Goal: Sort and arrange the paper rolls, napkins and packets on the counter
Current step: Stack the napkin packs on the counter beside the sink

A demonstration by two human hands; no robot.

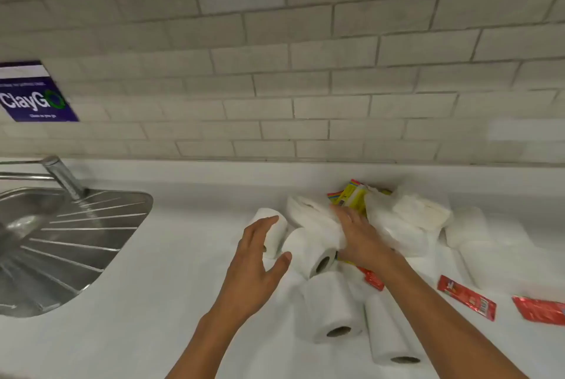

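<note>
Several white paper rolls lie on the white counter [153,302]. My left hand [256,262] hovers spread over one small roll [273,230], fingertips near it and thumb by a second roll [312,252]. My right hand [360,238] lies flat with straight fingers on a heap of white napkins [394,226], next to a yellow packet [351,195]. A fat roll [330,308] and a slim long roll [388,333] lie nearer me. Red sachets [466,297] [541,310] lie at the right, and another [374,279] pokes out under my right forearm.
A steel sink with ribbed drainboard [76,241] and a tap [62,177] fill the left side. A tiled wall [305,73] backs the counter, with a purple sign [33,94] on it. More white paper packs [489,241] sit at the far right.
</note>
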